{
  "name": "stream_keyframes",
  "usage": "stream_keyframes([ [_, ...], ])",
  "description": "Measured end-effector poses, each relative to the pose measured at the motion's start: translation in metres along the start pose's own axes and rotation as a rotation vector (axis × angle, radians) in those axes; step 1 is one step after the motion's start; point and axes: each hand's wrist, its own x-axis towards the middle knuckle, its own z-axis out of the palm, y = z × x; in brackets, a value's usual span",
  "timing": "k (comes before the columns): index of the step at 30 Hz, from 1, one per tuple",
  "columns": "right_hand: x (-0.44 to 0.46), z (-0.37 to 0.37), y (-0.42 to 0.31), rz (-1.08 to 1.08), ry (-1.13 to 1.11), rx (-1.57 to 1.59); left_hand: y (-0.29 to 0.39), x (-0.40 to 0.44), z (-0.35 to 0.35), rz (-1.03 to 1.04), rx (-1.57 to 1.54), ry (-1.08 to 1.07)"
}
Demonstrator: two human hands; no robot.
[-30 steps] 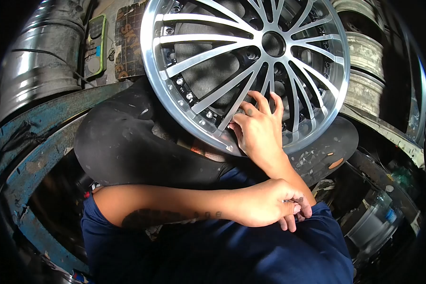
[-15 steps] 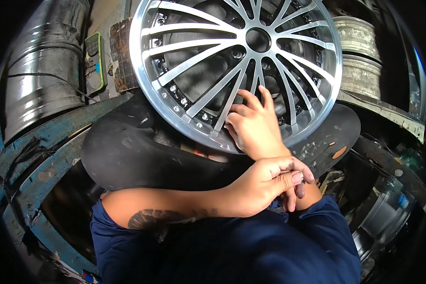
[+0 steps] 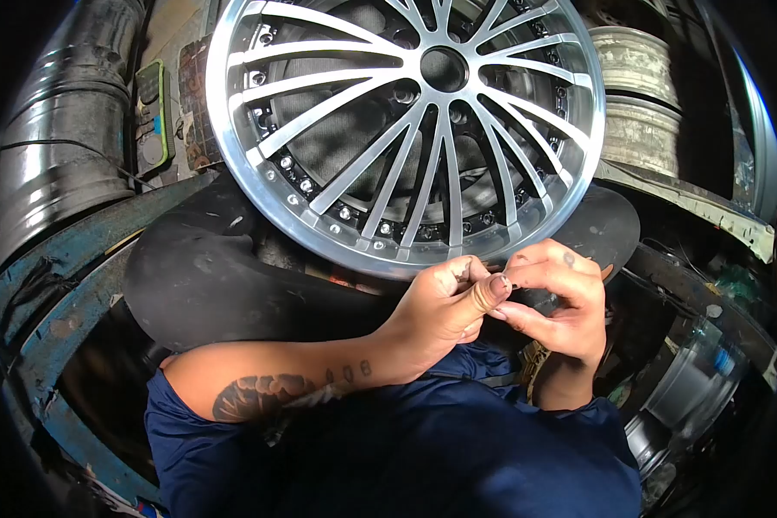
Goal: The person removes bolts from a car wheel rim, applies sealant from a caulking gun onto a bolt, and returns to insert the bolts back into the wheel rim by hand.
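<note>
1. Far left, shiny metal cylinders (image 3: 65, 155) stand end to end, a thin dark cable (image 3: 69, 143) running across them.
2. Just right of them is a flat green-edged object (image 3: 151, 116).
3. The multi-spoked wheel rim (image 3: 443, 100) fills the upper middle, face up over the person's dark-clad legs (image 3: 203, 276), just beyond the hands; its top edge is out of view.
4. The left hand (image 3: 440, 306) is below the rim, fingers curled and thumb pointing right, its tip meeting the other hand's fingertips.
5. The right hand (image 3: 565, 298) bends in from the right, thumb and forefinger almost together. For either grip, I cannot tell whether something small is pinched there.
6. Right of the rim, worn pale cylinders (image 3: 637, 134) are stacked.
7. Lower right is a clear bottle (image 3: 718, 354).
</note>
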Motion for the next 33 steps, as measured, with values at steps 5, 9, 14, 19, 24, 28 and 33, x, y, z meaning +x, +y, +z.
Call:
stream_keyframes([
  [5, 0.003, 0.004, 0.003, -0.004, -0.040, 0.027, 0.000, 0.004, 0.000, -0.003, 0.089, 0.026],
  [9, -0.002, 0.002, 0.005, 0.035, 0.012, 0.035, 0.004, 0.003, 0.002, -0.017, 0.085, 0.001],
  [14, -0.005, 0.006, 0.011, -0.012, 0.170, 0.023, 0.009, 0.003, 0.009, 0.019, -0.052, -0.022],
  [19, -0.006, 0.001, 0.009, 0.003, 0.125, 0.031, 0.014, 0.005, 0.006, 0.060, 0.145, -0.034],
  [24, -0.003, -0.012, 0.010, 0.067, -0.038, 0.062, 0.003, 0.012, -0.001, 0.262, 0.445, -0.052],
  [28, 0.000, -0.017, 0.011, 0.019, 0.007, 0.035, 0.015, 0.006, 0.003, 0.117, 0.629, -0.017],
  [33, 0.024, 0.004, 0.034, 0.082, 0.065, -0.276, 0.010, -0.004, 0.009, -0.224, 0.963, -0.204],
])
